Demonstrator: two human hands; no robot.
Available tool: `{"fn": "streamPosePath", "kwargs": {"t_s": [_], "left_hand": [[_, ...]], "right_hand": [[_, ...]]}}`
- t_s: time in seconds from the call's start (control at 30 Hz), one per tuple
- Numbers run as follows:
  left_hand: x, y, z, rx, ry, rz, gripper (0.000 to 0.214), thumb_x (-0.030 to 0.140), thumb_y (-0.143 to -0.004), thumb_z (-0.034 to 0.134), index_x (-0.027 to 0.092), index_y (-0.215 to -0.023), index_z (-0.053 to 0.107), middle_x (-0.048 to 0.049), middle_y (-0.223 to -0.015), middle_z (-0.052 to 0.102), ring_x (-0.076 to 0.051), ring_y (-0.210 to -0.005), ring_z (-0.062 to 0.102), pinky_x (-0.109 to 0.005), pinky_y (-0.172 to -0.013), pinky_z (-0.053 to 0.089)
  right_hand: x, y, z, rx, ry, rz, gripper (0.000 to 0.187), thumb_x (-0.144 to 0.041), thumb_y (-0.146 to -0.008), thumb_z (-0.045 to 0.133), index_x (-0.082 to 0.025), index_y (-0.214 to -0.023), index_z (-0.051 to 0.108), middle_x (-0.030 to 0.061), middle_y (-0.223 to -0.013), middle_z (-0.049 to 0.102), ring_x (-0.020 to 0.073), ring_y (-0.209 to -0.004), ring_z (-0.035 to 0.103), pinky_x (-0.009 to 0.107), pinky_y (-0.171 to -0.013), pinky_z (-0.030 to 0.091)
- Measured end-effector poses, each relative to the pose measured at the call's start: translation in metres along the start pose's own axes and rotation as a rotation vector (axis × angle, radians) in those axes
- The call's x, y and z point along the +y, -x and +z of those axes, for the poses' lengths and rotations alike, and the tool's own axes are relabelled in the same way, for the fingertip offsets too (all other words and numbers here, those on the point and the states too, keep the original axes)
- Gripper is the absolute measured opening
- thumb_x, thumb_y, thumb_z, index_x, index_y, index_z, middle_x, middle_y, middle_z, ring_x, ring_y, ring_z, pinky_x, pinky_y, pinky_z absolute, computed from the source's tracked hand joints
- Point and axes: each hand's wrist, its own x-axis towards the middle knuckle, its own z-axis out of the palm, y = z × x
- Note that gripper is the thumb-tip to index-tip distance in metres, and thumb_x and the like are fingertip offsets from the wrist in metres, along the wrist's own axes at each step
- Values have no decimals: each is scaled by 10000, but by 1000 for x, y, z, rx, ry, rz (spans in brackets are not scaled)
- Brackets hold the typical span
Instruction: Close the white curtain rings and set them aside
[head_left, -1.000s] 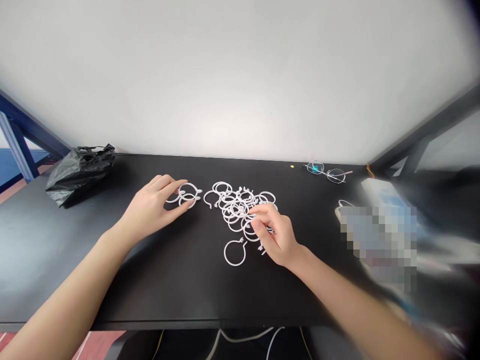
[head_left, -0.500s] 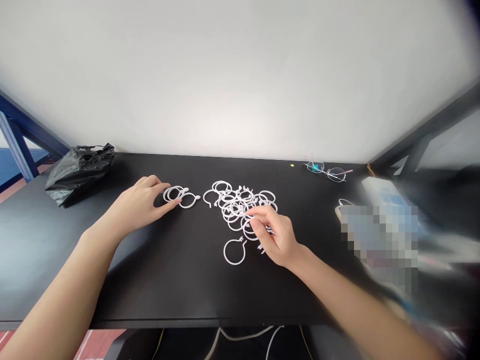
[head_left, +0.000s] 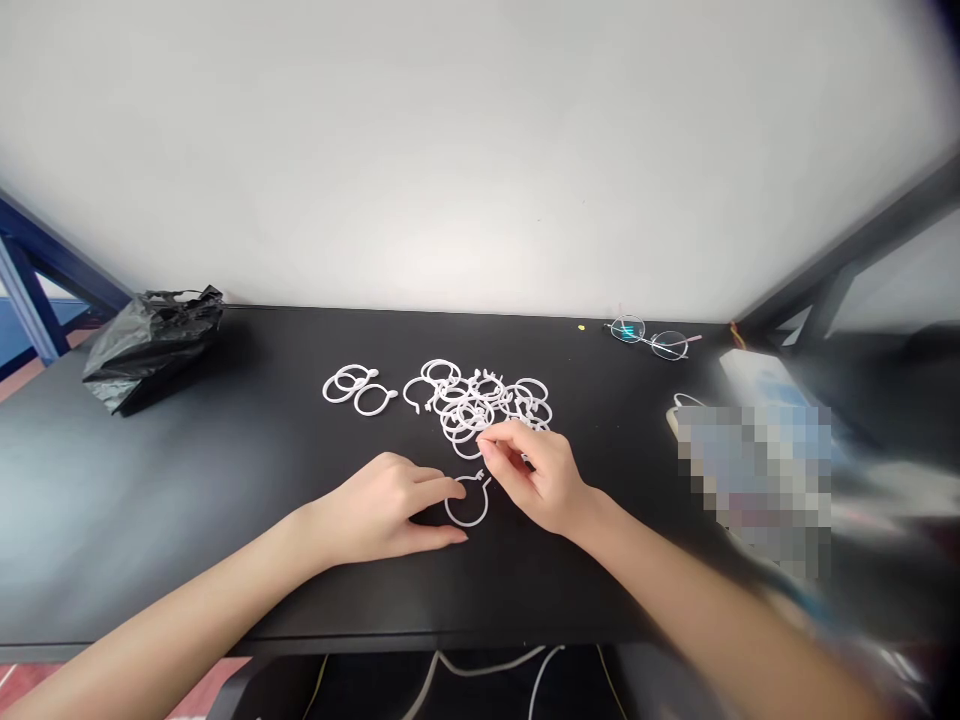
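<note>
Currently | left hand (head_left: pixel 390 510): fingers parted at the lone white ring (head_left: pixel 466 525) on the tabletop (head_left: pixel 285 440) | right hand (head_left: pixel 541 482): fingertips close together, grip unclear, at the ring pile's (head_left: pixel 474 404) near edge

On the desk (head_left: pixel 360 600) lie piled white rings (head_left: pixel 474 412) beside the right hand (head_left: pixel 534 475) and one ring (head_left: pixel 466 525) at the left hand (head_left: pixel 401 510).
</note>
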Motion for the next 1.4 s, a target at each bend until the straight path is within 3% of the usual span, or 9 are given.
{"fn": "streamPosePath", "kwargs": {"t_s": [0.23, 0.43, 0.63, 0.77, 0.87, 0.93, 1.03, 1.2, 1.4], "left_hand": [[1, -1, -10, -115, 231, -176, 233, 262, -984, 447, 185, -910, 655, 15, -701, 610, -94, -563, 513, -216, -559, 360], [0, 4, -25, 59, 605, -310, 186, 306, -921, 576, 171, -852, 683, 79, -524, 347, -66, -487, 309, -192, -478, 290], [-2, 6, -27, 159, 768, -327, 163, 294, -887, 627, 163, -812, 691, 76, -532, 330, -64, -495, 327, -196, -476, 297], [-2, 5, -25, 157, 765, -329, 164, 290, -889, 623, 161, -814, 691, 76, -525, 336, -62, -489, 327, -193, -473, 302], [-2, 5, -26, 217, 741, -365, 157, 299, -890, 621, 164, -827, 669, 64, -562, 389, -67, -520, 384, -188, -503, 360], [-2, 5, -26, 274, 723, -391, 155, 307, -875, 639, 176, -957, 656, 41, -648, 480, -79, -577, 460, -192, -544, 424], [0, 2, -24, 293, 702, -430, 419, 326, -818, 707, 209, -1203, 591, -2, -823, 585, -97, -647, 537, -208, -579, 498], [3, -1, -17, 321, 678, -512, 414, 353, -815, 711, 201, -1191, 627, -33, -898, 608, -112, -664, 568, -215, -538, 542], [0, 0, -15, 394, 735, -470, 429, 338, -822, 707, 226, -1229, 634, -38, -922, 605, -117, -666, 583, -241, -533, 596]], "right_hand": [[3, 2, 2, -19, 4, 16, 109, -201, -946, 491, -184, -894, 586, -59, -549, 472, 67, -445, 409, 181, -447, 371], [0, 1, 2, -22, -82, 118, 171, -277, -899, 593, -167, -1022, 633, -19, -647, 596, 73, -462, 473, 207, -471, 439], [-5, -6, 2, -121, -627, 509, 198, -354, -893, 625, -167, -944, 666, 36, -797, 692, 92, -512, 614, 183, -406, 473], [-3, -11, 0, -115, -819, 577, 191, -344, -855, 682, -154, -860, 665, 37, -793, 695, 107, -555, 646, 178, -400, 506], [-3, -12, -1, -92, -853, 600, 178, -322, -836, 708, -149, -825, 669, 30, -753, 696, 113, -567, 658, 182, -415, 524], [-4, -12, -1, -28, -841, 591, 158, -301, -832, 715, -152, -809, 671, 26, -737, 701, 121, -594, 677, 190, -447, 544], [-7, -11, 2, 88, -775, 533, 113, -261, -821, 729, -160, -808, 679, 28, -756, 715, 143, -674, 712, 209, -515, 578], [-12, -7, 7, 127, -644, 450, 95, -260, -819, 728, -170, -829, 699, 25, -755, 716, 154, -661, 718, 258, -569, 608], [-12, -3, 9, 119, -608, 411, 94, -261, -832, 714, -168, -845, 704, 21, -735, 712, 150, -632, 712, 272, -579, 622]]}}
